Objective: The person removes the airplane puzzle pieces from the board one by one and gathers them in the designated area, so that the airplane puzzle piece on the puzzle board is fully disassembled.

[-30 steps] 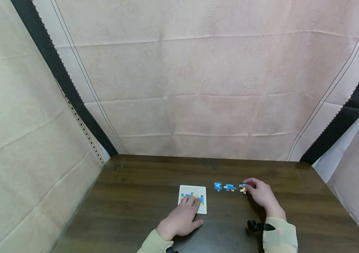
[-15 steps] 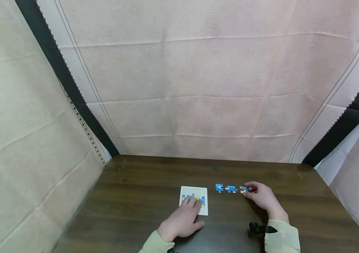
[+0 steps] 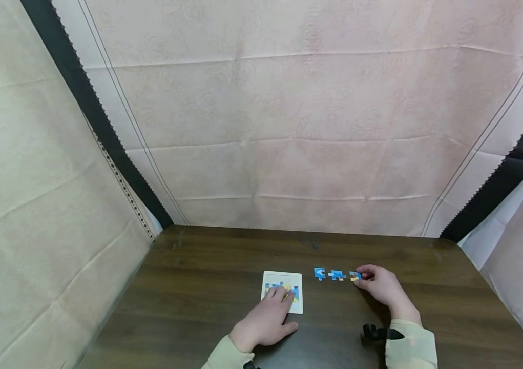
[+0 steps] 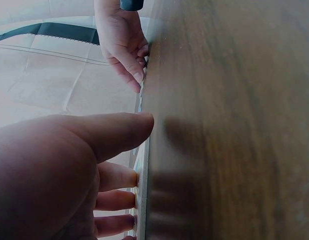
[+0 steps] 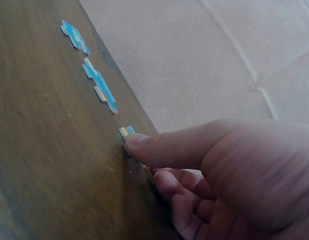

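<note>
Right of the puzzle board [image 3: 283, 275], the right hand [image 3: 380, 285] pinches a piece [image 3: 353, 275], maybe sorting; lifting needs care. The straight-fingered left hand [image 3: 267, 319] touches the board.

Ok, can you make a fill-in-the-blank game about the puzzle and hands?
The left hand touches a puzzle tray with a ____ border.
The right hand pinches a puzzle piece, one of exactly ____ in a row.
The table is coloured ____.

Missing words: white, three, brown.
</note>
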A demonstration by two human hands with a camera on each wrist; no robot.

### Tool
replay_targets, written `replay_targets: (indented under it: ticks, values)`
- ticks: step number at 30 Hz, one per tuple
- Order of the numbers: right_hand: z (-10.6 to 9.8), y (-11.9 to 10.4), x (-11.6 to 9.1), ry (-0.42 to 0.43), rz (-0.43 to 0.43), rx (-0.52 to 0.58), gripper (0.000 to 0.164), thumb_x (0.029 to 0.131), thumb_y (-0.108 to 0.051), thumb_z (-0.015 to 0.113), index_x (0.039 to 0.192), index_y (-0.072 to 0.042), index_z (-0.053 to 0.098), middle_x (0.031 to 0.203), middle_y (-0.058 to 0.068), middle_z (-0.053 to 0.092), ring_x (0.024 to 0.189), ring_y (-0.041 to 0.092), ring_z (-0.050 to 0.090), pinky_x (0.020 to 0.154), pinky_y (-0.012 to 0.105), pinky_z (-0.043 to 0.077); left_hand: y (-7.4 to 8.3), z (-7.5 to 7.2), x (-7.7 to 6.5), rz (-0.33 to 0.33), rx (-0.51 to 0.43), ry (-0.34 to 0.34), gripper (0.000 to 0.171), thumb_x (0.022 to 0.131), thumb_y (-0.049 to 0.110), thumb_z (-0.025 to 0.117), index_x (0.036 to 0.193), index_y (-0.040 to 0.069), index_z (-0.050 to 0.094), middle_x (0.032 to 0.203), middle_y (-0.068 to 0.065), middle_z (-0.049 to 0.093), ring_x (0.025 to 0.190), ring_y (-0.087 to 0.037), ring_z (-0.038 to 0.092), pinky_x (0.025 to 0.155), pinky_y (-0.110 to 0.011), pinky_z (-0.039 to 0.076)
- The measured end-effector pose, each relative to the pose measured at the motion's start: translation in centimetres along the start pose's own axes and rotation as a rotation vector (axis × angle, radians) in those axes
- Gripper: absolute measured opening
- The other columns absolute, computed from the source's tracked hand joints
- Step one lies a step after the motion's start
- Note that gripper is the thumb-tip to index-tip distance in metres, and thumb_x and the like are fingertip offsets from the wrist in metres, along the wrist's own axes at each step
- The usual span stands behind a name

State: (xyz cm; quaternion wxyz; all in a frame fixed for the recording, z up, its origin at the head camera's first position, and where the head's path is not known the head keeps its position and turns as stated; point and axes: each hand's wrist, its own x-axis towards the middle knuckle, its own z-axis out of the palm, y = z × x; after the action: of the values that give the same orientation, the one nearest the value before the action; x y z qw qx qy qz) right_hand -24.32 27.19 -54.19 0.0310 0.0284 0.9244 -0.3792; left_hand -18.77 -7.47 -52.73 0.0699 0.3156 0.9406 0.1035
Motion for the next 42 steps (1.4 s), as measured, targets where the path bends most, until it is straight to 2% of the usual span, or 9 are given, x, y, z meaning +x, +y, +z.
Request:
replay_targets:
  ticks: [21, 27, 30, 34, 42]
  values:
    - [-0.2, 0.2, -0.1, 0.004, -0.004, 0.03, 0.035, 0.099, -0.015, 0.078, 0.128, 0.001, 0.071, 0.114, 0.014, 0.069, 0.1, 0.03, 0.062, 0.09, 0.053, 0.054, 0.1, -0.2, -0.1, -0.007, -0.015, -0.01, 0.073, 0.103, 0.046, 0.069, 0.16, 0.005, 0.049, 0.154, -0.008, 0.048, 0.145, -0.027, 0.041, 0.117, -0.036, 0.041]
    - [-0.1, -1.1, -0.2, 0.057, -0.064, 0.037, 0.035, 0.101, -0.015, 0.076, 0.131, 0.0, 0.07, 0.114, 0.015, 0.069, 0.104, 0.033, 0.066, 0.086, 0.049, 0.058, 0.0, -0.3, -0.2, 0.005, -0.03, -0.007, 0.073, 0.103, 0.045, 0.068, 0.16, 0.004, 0.049, 0.153, -0.01, 0.048, 0.146, -0.028, 0.04, 0.117, -0.036, 0.041]
    - [0.6, -2.5, -0.2, 0.058, -0.106, 0.055, 0.034, 0.101, -0.015, 0.076, 0.132, -0.002, 0.07, 0.114, 0.013, 0.07, 0.104, 0.032, 0.067, 0.084, 0.045, 0.059, -0.2, -0.2, -0.4, 0.011, -0.055, -0.006, 0.072, 0.103, 0.045, 0.068, 0.159, 0.003, 0.05, 0.154, -0.011, 0.048, 0.146, -0.028, 0.04, 0.117, -0.037, 0.041]
    - [2.3, -4.7, -0.1, 0.017, -0.148, 0.071, 0.031, 0.101, -0.014, 0.076, 0.13, -0.004, 0.073, 0.112, 0.007, 0.072, 0.1, 0.025, 0.068, 0.08, 0.039, 0.059, -0.5, -0.3, -0.5, 0.01, -0.098, -0.018, 0.071, 0.103, 0.045, 0.068, 0.159, 0.004, 0.051, 0.156, -0.011, 0.047, 0.147, -0.028, 0.04, 0.117, -0.037, 0.042]
    - [6.1, -7.9, -0.1, -0.075, -0.207, 0.082, 0.018, 0.098, -0.014, 0.079, 0.117, -0.013, 0.078, 0.098, -0.004, 0.07, 0.087, 0.017, 0.061, 0.072, 0.035, 0.053, -1.2, -1.4, -0.5, -0.012, -0.169, -0.11, 0.07, 0.104, 0.051, 0.065, 0.158, 0.008, 0.054, 0.163, -0.009, 0.044, 0.154, -0.024, 0.037, 0.12, -0.038, 0.039]
